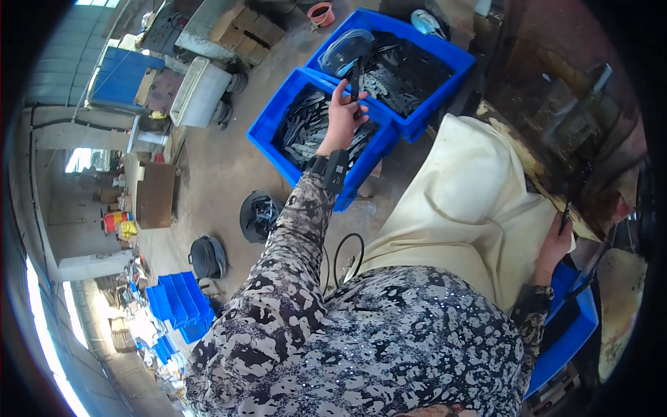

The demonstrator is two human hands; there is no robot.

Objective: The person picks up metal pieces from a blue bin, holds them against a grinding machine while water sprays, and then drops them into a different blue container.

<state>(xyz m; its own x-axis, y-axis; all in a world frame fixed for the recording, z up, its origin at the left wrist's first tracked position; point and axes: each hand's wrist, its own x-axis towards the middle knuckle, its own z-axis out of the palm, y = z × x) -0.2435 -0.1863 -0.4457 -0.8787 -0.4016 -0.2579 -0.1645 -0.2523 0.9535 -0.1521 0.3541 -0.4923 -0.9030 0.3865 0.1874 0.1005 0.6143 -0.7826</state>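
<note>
Gripping a dark metal strip (355, 82), fingers curled shut round it: left hand (342, 118), reaching out over the near blue bin (274, 139). Strip standing nearly upright above that bin, just at its far rim. Lying in the bin, under the hand: a heap of flat grey metal pieces (306, 128). Touching the bin's far side: a second blue bin (445, 59), also holding dark pieces. Lying right of the bin: a cream cloth (472, 201). Pinching a small dark piece (566, 215) at the cloth's right edge, well apart from the bin: right hand (554, 250).
</note>
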